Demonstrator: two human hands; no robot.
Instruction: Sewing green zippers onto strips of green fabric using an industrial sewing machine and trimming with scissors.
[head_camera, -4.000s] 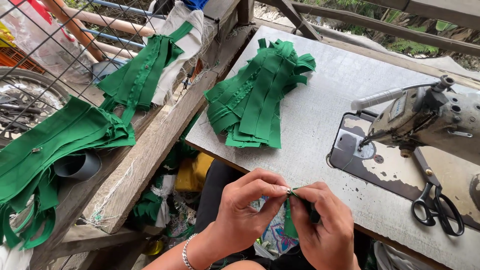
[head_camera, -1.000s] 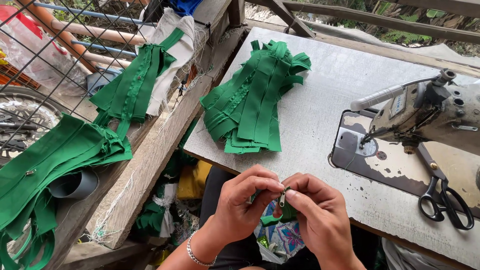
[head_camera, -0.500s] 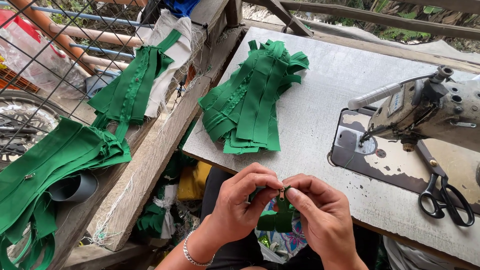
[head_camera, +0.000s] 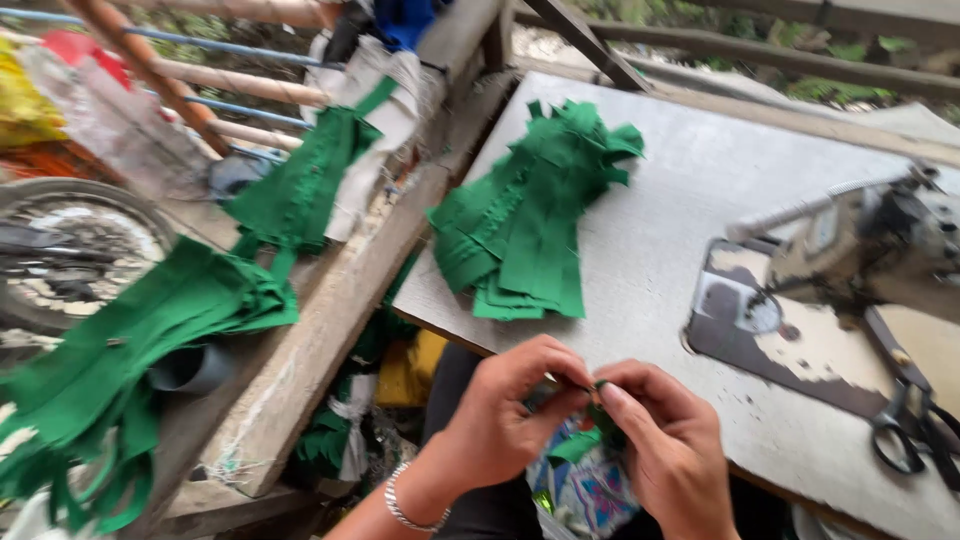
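Pinching green strip between both hands' fingertips.

Open-air tailoring workshop: sewing machine, scissors, stacked green fabric pieces, worn table.

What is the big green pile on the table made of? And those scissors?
The green pile looks like soft, matte woven cloth: flat cut strips with floppy, slightly frayed edges. The scissors look like metal blades with dark handles, perhaps plastic or painted; the picture is too blurry to be sure.
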